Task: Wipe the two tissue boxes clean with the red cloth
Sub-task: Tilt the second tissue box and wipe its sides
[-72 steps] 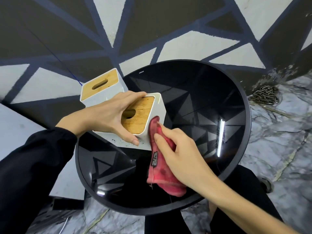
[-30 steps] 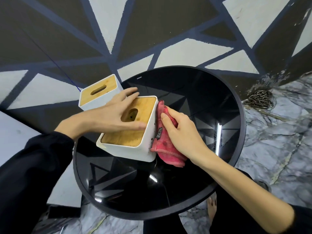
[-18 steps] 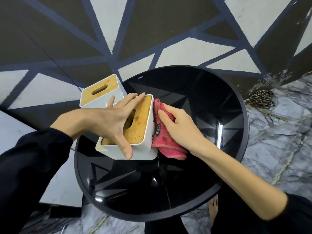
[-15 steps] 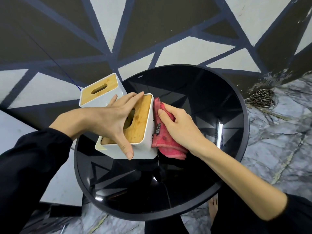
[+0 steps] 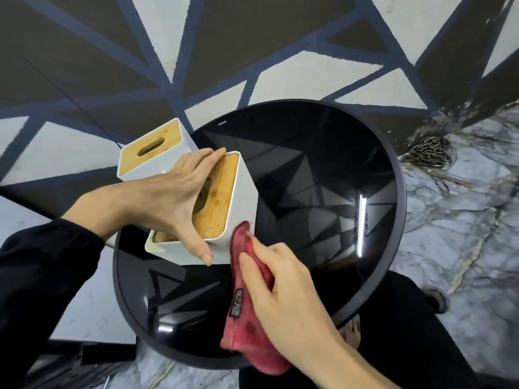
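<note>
Two hands on it: left hand [image 5: 165,200] in a firm grip round the tilted near tissue box [image 5: 224,209] over the black worktop [image 5: 323,164], right hand [image 5: 283,290] clutching the red cloth [image 5: 247,304] against its lower corner. Best press flat, stroke along each side.
</note>
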The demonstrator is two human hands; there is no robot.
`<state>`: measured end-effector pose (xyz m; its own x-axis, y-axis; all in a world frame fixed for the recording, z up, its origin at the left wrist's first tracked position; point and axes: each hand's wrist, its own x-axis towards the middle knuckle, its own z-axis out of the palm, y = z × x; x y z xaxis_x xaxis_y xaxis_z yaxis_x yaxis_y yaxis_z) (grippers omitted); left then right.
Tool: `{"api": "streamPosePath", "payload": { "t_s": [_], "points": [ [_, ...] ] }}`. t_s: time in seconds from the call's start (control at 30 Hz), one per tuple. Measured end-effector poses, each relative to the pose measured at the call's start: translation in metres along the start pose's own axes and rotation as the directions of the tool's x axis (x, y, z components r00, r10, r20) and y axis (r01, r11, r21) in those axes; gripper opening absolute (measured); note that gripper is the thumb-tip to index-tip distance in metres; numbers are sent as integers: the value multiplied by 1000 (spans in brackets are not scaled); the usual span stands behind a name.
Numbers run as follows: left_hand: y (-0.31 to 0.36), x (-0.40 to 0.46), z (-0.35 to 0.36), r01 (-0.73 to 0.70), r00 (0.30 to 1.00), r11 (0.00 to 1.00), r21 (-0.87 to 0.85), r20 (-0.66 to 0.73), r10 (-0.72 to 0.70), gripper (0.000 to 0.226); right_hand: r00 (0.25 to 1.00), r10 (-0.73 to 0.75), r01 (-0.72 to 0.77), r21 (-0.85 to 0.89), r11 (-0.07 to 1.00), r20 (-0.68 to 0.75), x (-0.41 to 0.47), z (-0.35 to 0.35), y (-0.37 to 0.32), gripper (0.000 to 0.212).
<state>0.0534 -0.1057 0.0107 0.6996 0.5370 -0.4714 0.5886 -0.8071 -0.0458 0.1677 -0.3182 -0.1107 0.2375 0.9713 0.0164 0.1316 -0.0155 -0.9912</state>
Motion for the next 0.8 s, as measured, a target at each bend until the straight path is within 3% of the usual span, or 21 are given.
{"api": "streamPosePath", "payload": {
  "t_s": [0.2,0.33,0.5,0.67,0.8],
  "points": [
    [3,-3,0,10,1000,999,-33,-3,-10,175,990,-53,37,-123,992,-134,86,-13,7,29],
    [4,-2,0,4,1000,1000,-13,-2,-4,171,993,63,-76,-133,988,-101,129,-30,6,37],
    [4,-2,2,5,1000,1000,-21,-20,-6,172,993,111,-114,-172,978,-27,86,-25,9,40],
    [2,0,3,-5,1000,1000,-27,-20,5,171,996,69,-61,-127,990,64,22,-12,9,41],
    [2,1,4,-12,1000,1000,-17,-23,12,170,995,83,-76,-105,992,57,17,-9,6,44]
  ]
}}
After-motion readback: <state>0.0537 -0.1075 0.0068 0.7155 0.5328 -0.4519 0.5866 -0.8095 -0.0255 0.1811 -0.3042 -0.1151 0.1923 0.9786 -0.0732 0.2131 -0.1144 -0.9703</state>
